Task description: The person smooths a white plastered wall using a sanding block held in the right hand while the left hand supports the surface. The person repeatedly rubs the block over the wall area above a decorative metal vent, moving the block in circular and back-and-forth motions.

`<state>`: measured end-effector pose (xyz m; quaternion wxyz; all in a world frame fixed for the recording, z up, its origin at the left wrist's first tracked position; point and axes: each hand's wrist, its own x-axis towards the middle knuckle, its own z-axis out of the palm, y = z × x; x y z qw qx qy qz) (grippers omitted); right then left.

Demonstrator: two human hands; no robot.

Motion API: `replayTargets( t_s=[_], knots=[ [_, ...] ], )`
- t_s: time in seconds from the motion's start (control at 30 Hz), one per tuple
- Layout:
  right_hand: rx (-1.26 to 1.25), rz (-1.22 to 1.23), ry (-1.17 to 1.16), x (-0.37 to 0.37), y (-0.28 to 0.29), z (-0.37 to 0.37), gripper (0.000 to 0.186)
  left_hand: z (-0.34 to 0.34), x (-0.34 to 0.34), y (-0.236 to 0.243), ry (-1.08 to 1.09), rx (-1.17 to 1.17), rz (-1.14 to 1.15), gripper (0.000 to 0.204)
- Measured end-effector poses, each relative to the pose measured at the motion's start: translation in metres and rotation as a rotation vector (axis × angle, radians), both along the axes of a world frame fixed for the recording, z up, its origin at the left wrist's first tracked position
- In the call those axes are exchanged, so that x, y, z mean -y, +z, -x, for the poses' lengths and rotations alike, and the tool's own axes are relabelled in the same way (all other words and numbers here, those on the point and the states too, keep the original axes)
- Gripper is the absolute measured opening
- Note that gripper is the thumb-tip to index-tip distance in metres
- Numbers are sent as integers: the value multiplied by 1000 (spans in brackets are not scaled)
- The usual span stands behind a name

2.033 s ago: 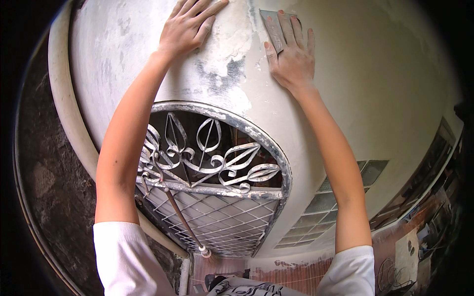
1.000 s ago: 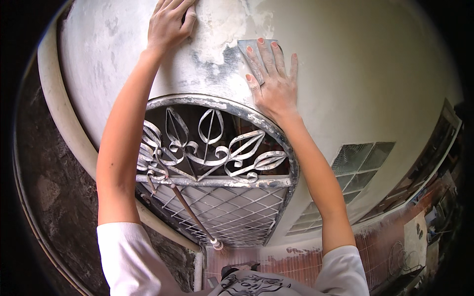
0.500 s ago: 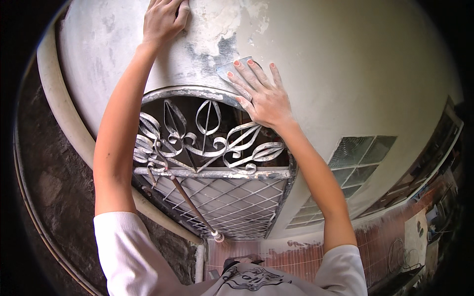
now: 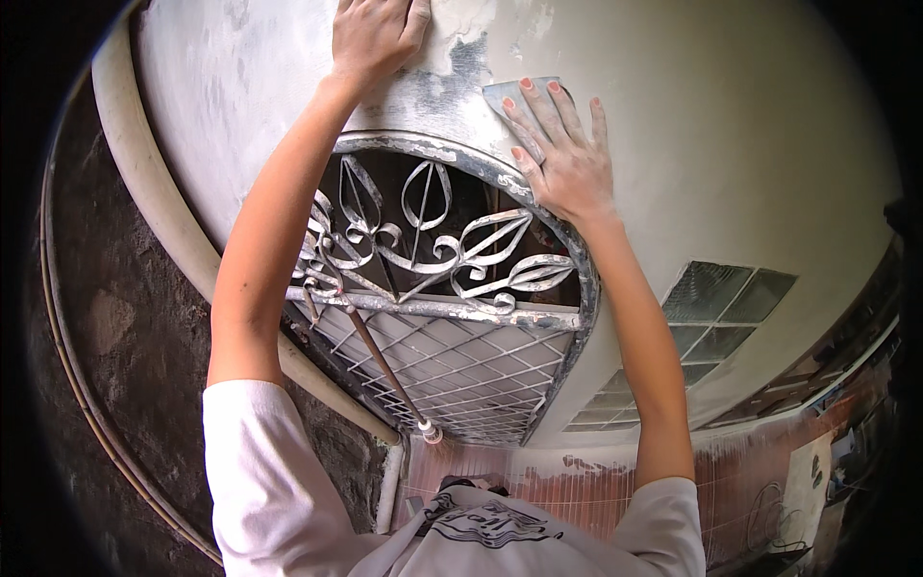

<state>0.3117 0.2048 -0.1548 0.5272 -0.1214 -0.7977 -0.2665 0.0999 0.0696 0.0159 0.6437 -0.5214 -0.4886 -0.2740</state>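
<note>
My left hand [image 4: 379,37] rests on the white, patchy wall [image 4: 231,67] at the top, fingers extended and partly cut off by the frame. Lower and to the right, my right hand [image 4: 567,163] presses a thin grey sheet [image 4: 500,96] against the wall, fingers spread over it, with pale dust on the skin. Just below both hands is an arched metal grille [image 4: 447,317] with scrollwork and diamond mesh, its whitish paint flaking around the frame.
A pale curved pipe [image 4: 144,183] runs down the left beside a dark rough wall [image 4: 115,317]. A glass-block window [image 4: 721,298] sits lower right. Below are red tiles [image 4: 548,490], a rod [image 4: 380,356] by the grille, and cables and clutter [image 4: 817,481] at the right.
Over two seconds my right hand slid the sheet down-left toward the arch, then in the last half second back rightward. My left hand stayed high on the wall; the view shifted slightly.
</note>
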Motion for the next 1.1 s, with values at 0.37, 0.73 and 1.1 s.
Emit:
replayTargets(
  t_s=[0.37, 0.73, 1.1],
  knots=[
    [-126, 199, 4, -3, -75, -33, 55, 40, 21, -53, -65, -56, -71, 55],
    [-43, 153, 34, 12, -25, -1, 55, 47, 20, -72, -1, -20, -42, 55],
    [-118, 112, 55, 10, -2, 5, 55, 41, 15, -100, -21, 71, -43, 56]
  ],
)
